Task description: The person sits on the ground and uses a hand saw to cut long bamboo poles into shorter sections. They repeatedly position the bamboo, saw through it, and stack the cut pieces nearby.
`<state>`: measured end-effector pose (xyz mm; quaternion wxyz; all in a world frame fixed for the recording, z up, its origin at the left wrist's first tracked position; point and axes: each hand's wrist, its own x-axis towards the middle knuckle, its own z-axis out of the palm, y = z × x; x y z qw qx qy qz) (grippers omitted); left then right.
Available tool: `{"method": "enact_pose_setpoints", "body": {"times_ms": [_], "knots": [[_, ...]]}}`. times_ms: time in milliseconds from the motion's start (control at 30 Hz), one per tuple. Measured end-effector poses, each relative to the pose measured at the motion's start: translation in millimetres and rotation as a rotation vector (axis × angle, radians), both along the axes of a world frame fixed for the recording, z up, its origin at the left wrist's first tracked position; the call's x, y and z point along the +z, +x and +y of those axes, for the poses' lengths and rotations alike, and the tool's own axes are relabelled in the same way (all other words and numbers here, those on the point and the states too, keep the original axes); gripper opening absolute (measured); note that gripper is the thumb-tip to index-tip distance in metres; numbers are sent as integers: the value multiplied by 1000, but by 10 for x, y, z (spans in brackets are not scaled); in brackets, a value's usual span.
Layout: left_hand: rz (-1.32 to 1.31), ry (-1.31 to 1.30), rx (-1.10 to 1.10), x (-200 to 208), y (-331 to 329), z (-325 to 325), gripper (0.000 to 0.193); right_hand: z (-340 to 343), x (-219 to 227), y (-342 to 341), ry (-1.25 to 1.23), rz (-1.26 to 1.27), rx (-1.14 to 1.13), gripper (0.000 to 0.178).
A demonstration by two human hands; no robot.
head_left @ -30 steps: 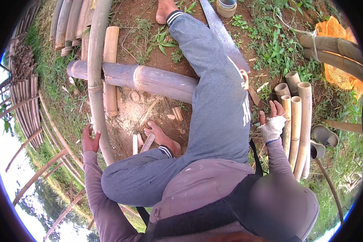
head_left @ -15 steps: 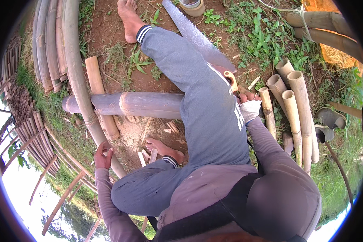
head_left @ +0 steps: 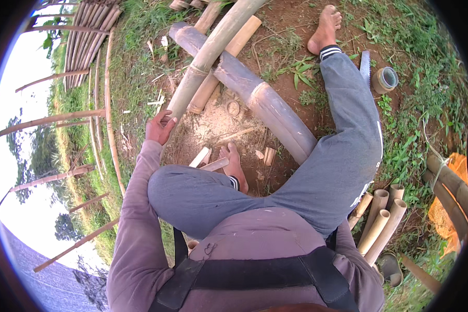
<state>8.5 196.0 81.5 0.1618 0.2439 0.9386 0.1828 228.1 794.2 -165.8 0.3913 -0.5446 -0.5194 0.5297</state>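
Note:
My left hand [head_left: 161, 127] is at the near part of a long pale bamboo pole [head_left: 192, 78], its fingertips touching the pole's side, fingers loosely bent and apart. My right hand is hidden behind my right leg and body. Under the pole passes a thick grey-purple bamboo log [head_left: 270, 106], its near end running beneath my right thigh. A shorter tan bamboo piece [head_left: 239, 39] lies crosswise under both. Past my right knee shows part of a handsaw blade [head_left: 365, 67]; its handle is out of sight.
Sawdust [head_left: 208, 125] and bamboo offcuts [head_left: 269, 156] lie around my left foot. A round container [head_left: 385, 80] stands beyond the right knee. Several cut bamboo tubes [head_left: 382, 223] stand at lower right, near tied poles [head_left: 450, 192] and orange netting [head_left: 447, 213]. A bamboo fence [head_left: 109, 114] runs along the left.
The view has swung to the right, so the log now slants. My right hand, earlier in a white glove by the saw handle, has gone from view. The left hand remains beside the pole.

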Motion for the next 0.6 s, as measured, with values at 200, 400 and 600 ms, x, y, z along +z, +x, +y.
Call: {"method": "enact_pose_setpoints", "body": {"times_ms": [200,400,600], "knots": [[26,243,276,-88,184,-898,46,8,462,-664,-16,158,-12,97],[-23,508,355,-234,615,-1549,43,-1001,886,-386,95,164,178,94],[-20,674,463,-340,857,-1796,43,-1721,1482,-22,351,112,440,93]]}}
